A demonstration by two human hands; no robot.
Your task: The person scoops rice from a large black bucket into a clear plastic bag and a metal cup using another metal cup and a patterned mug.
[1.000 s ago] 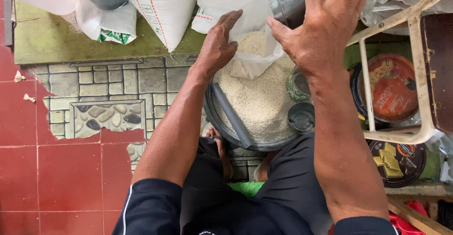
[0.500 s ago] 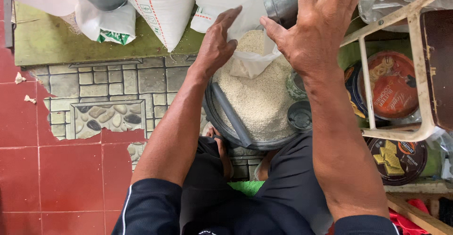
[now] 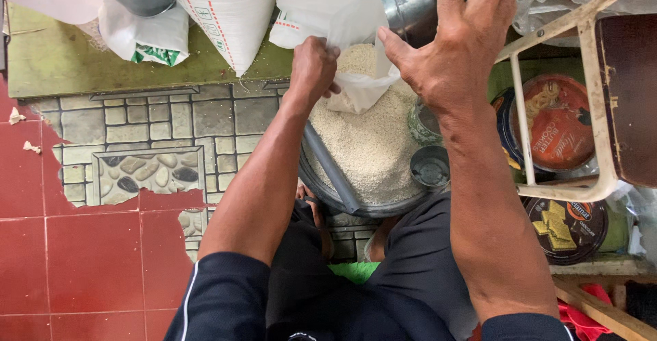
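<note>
My left hand (image 3: 313,67) is closed on the rim of a thin clear plastic bag (image 3: 356,81) that holds white rice and rests over a round grey basin (image 3: 328,177) full of rice (image 3: 373,149). Up at the top of the view, my right hand (image 3: 457,47) grips a shiny metal can (image 3: 410,2), tilted toward the mouth of the bag. Two small tins (image 3: 430,166) sit in the rice at the basin's right side. My knees in dark trousers are just below the basin.
White woven sacks (image 3: 226,12) stand behind the basin on a green ledge. A pale wooden chair frame (image 3: 588,108) is at right, over round biscuit tins (image 3: 558,125). Red tiles (image 3: 89,259) and stone-pattern tiles (image 3: 147,136) cover the floor at left.
My left hand went from open fingers above the bag to a closed grip on its rim. My right hand with the can shifted slightly left and tilted more.
</note>
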